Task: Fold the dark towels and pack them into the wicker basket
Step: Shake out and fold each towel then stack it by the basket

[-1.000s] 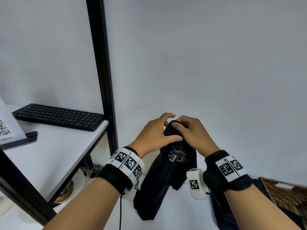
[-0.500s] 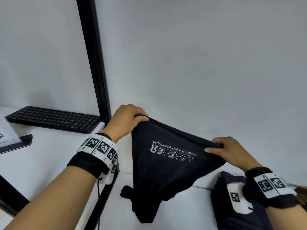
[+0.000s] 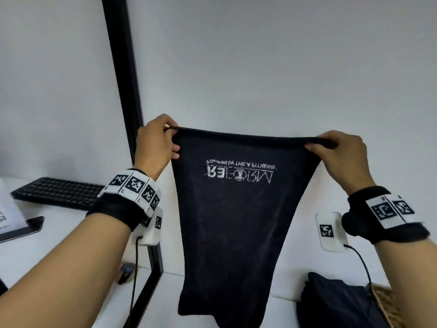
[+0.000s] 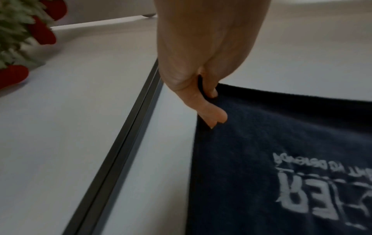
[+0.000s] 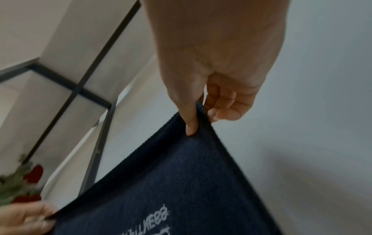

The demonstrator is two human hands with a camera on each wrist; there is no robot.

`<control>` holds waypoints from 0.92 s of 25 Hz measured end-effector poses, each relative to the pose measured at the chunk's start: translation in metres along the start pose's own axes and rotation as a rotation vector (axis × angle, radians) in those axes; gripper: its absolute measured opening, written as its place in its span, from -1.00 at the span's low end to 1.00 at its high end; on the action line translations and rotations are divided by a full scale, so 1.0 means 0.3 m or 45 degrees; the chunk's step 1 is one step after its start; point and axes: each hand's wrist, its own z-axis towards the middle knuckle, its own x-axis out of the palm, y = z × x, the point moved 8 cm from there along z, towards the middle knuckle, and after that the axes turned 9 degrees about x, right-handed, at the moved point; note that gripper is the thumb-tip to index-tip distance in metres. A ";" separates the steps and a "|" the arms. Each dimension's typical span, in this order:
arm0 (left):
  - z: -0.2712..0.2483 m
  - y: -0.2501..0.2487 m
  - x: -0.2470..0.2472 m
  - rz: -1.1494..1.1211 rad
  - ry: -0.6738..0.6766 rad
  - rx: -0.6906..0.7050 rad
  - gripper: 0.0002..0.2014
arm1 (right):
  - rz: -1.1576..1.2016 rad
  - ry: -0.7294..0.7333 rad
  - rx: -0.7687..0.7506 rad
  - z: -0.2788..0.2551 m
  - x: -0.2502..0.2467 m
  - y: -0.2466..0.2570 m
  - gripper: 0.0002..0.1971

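A dark navy towel (image 3: 234, 221) with upside-down white lettering hangs stretched in the air before the wall. My left hand (image 3: 157, 140) pinches its upper left corner (image 4: 209, 95) between thumb and fingers. My right hand (image 3: 340, 150) pinches the upper right corner (image 5: 193, 127) the same way. The towel's top edge runs taut between both hands and its lower end hangs loose above the white surface. A pile of dark towels (image 3: 335, 301) lies at the lower right. Beside it shows a strip of the wicker basket (image 3: 390, 304).
A black shelf post (image 3: 123, 74) rises just left of my left hand. A black keyboard (image 3: 59, 191) lies on the white shelf (image 3: 59, 233) at left. A plant with red parts (image 4: 24, 31) shows in the wrist views. The pale wall (image 3: 283, 67) stands close behind.
Both hands have moved apart and upward from a bunched grip, spreading the towel out flat and taut. The towel now hangs full width.
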 end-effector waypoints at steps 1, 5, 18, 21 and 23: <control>0.023 -0.048 -0.040 -0.136 -0.075 -0.012 -0.82 | 0.135 -0.039 -0.004 0.016 -0.049 0.052 -0.88; 0.031 -0.219 -0.198 -0.497 -0.234 0.063 -0.83 | 0.631 -0.043 -0.049 -0.023 -0.233 0.242 -0.98; -0.539 -0.180 -0.439 -0.794 -0.021 -0.109 -0.88 | 0.888 0.199 0.191 -0.717 -0.325 0.135 -0.83; -0.691 0.009 -0.327 -0.722 0.124 -0.351 -0.93 | 0.740 0.246 0.375 -0.827 -0.203 -0.062 -0.85; -0.815 0.190 -0.223 -0.583 0.229 -0.556 -0.96 | 0.638 0.337 0.536 -0.907 -0.072 -0.234 -0.83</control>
